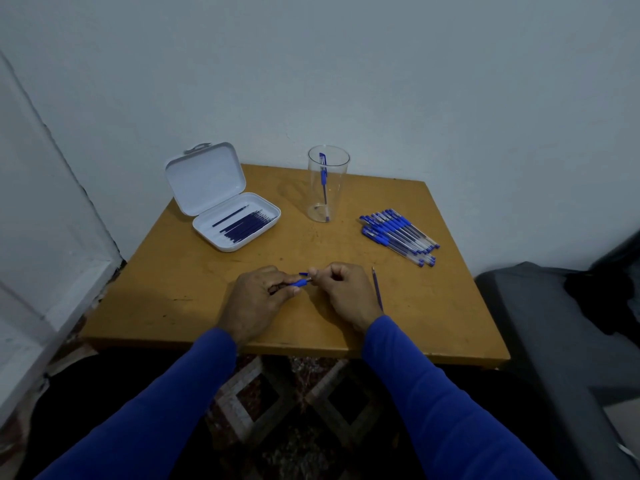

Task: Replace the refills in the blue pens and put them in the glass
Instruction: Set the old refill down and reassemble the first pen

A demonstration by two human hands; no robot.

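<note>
Both hands work over the near middle of the yellow-brown desk. The left hand has its fingers curled round a blue pen, of which only the blue grip section and a bit of metal tip stick out toward the right. The right hand has fingers curled too, thumb and forefinger pinching at the tip end of that same pen; a small blue piece shows just above the pinch, too small to identify. Both sleeves are bright blue. Just to the right of the right hand a single loose refill lies on the desk, running roughly near-to-far, apart from the hand. At the far middle of the desk stands a clear glass, upright, with one blue pen standing inside it, cap end up and leaning against the wall of the glass. To the right of the glass a pile of blue pens lies side by side, slanted. On the far left sits a white case, lid open and tilted back, holding a row of dark blue refills in its tray, one lying a little apart from the rest. A pale wall rises behind the desk; a dark grey seat sits at right.
</note>
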